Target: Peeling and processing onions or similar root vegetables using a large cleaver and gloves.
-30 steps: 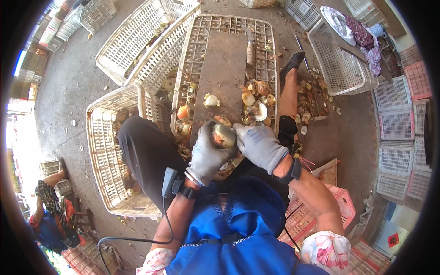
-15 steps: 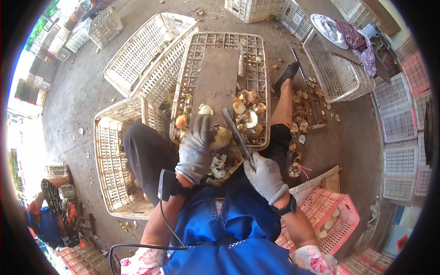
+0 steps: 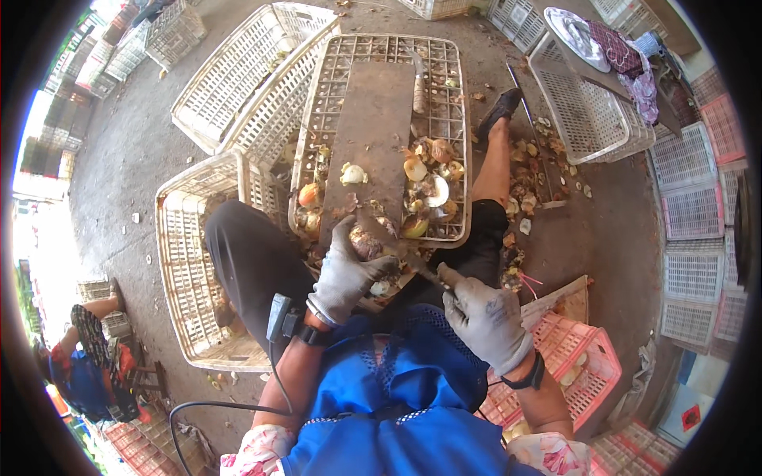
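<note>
The person's left grip [image 3: 341, 270], in a grey glove, is closing around an onion [image 3: 367, 244], with the fingers curling along its far left side and the thumb pointing across its near side. The onion is sitting at the near end of a long brown board [image 3: 377, 119]; its outline is blurring, and whether it is resting on the wood cannot be told. The right grip [image 3: 488, 317], gloved likewise, is clenching the handle of a knife [image 3: 429, 274] nearer the body. The blade is pointing up and leftward at the onion, though blur is hiding whether the two are touching.

The board is lying lengthwise over an upturned white crate [image 3: 465, 143]. On it, a pale peeled onion piece [image 3: 354, 174] is lying beyond the left grip. To the board's right, a heap of onion scraps [image 3: 435, 186] is covering part of the crate's lattice, and farther off a hooked knife [image 3: 419, 94] is lying with its wooden handle toward the person. An orange-skinned onion [image 3: 309, 195] is lying to the board's left. A pink crate [image 3: 548, 341] is standing by the right forearm, and another white crate [image 3: 178, 301] is standing outside the left knee.
</note>
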Demonstrator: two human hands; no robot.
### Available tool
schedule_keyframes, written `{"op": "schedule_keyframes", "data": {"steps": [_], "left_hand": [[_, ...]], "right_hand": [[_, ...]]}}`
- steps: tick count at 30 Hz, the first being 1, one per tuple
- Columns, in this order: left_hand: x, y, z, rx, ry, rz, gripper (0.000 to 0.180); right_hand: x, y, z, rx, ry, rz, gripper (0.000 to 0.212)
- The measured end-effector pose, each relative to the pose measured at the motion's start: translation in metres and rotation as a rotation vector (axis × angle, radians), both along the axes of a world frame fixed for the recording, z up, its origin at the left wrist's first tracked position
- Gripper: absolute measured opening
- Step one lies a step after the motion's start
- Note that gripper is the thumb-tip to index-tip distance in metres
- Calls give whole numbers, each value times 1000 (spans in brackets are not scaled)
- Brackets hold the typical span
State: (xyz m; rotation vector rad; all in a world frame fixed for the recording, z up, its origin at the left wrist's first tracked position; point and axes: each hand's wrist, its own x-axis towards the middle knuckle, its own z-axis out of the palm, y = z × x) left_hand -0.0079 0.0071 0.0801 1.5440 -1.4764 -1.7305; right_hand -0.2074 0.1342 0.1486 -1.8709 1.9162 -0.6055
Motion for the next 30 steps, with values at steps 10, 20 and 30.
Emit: {"op": "schedule_keyframes", "data": {"steps": [10,20,30], "left_hand": [[13,-3,-34,-140,-15,-55,92],[7,2,-31,-437,-113,-76,88],[5,5,-26,-258,-57,1,82]], "right_hand": [[-3,-2,22,248,391,194,47],[-5,-21,19,283,574,300,52],[-12,-39,29,303,637,447,51]]}}
